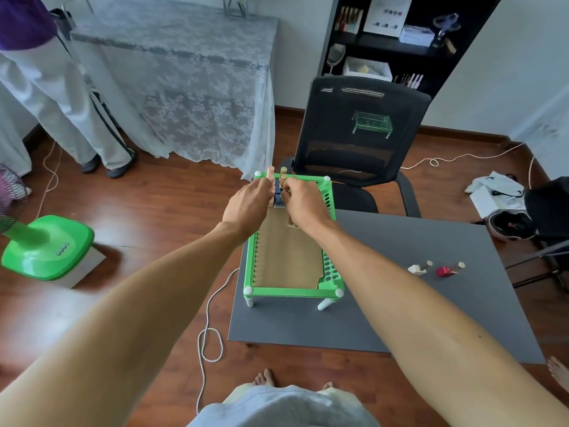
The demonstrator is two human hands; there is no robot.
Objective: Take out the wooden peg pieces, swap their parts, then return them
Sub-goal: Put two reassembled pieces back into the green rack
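A green plastic rack point(329, 208) with a cardboard liner point(286, 257) stands on the grey table point(400, 303). At its far end both hands meet over small blue bottles point(278, 195) with tall gold caps point(283, 174). My left hand point(249, 204) pinches a blue bottle from the left, one finger pointing up. From the right, my right hand point(303, 201) closes its fingertips on the gold cap. How many bottles stand there is hidden by the fingers. A white bottle point(418, 268) and a red bottle point(448, 269), both gold-capped, lie on the table to the right.
A black mesh chair point(363, 134) stands just behind the table's far edge. A green fan base point(49, 246) sits on the wooden floor at left, and a white cable point(209, 328) trails beside the table. Another person's legs point(77, 103) stand by a lace-covered table point(191, 72).
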